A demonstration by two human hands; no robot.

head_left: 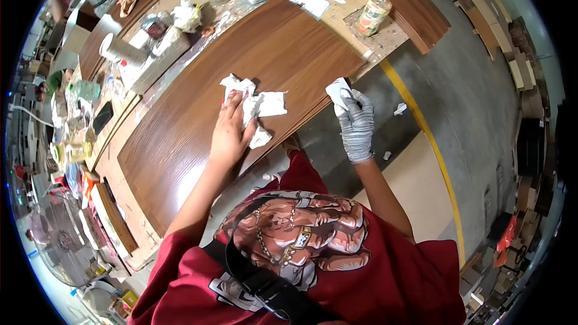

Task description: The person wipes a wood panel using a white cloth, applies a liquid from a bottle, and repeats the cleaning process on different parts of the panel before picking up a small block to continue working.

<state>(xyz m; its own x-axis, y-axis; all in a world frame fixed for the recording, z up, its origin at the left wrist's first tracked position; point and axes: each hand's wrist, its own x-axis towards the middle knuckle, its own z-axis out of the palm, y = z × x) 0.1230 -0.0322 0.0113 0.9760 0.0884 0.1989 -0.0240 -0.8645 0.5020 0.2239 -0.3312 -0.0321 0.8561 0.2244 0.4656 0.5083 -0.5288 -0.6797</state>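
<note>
Your left hand (230,134) is bare and lies palm down on the brown wood-grain panel (198,114), fingers stretched forward and only slightly spread, pressing flat on a crumpled white rag (260,106); the hand is not closed around the cloth, it pins it to the panel's surface. The rag spills out from under your fingertips, with one bunched end toward the far side of the panel and a looser flap hanging toward the near edge beside your thumb. Your right hand (356,127) wears a grey knit glove and is raised just off the panel's right-hand corner, over the grey concrete floor (463,114). Its fingers are curled and closed on a small white pad (339,92), which sticks up above the fingertips and sits right next to the panel's edge; whether the pad touches the wood there you cannot tell from this view. The two hands are well apart, with the rag lying between them, nearer the left. At the far end of the bench a glass jar with an orange lid (374,12) stands upright on the paint-spattered top.
</note>
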